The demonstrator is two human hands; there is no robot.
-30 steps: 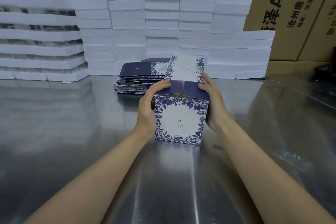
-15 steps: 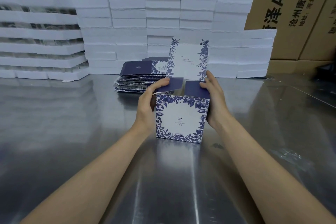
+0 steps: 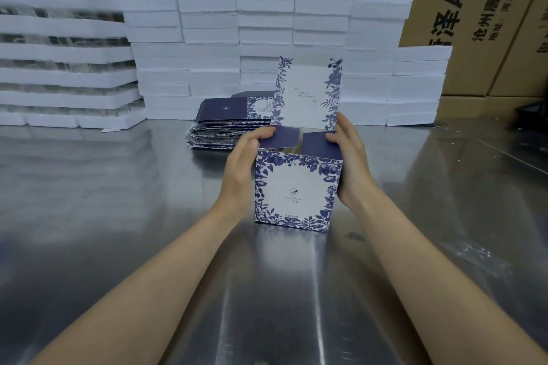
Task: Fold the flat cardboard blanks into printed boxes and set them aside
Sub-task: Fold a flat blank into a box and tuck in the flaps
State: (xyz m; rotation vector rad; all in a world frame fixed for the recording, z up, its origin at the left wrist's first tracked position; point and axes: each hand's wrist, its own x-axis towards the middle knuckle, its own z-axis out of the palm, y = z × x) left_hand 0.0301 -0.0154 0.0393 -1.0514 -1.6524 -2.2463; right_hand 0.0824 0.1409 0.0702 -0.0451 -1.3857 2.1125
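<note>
Head view: lid flap point(image 3: 307, 95) now upright; hands point(image 3: 241, 170) still gripping box point(image 3: 296, 195).

Upright floral box point(image 3: 296, 192), lid raised, blanks point(image 3: 228, 130) behind

Both forearms reach forward; left hand point(image 3: 241, 170) and right hand point(image 3: 350, 163) face each other, fingers curled inward.

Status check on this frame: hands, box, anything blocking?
Both hands, left and right, grip the blue-floral printed cardboard box, pressing its navy side flaps inward. Lid panel upright, not closed. Nothing blocking.
</note>
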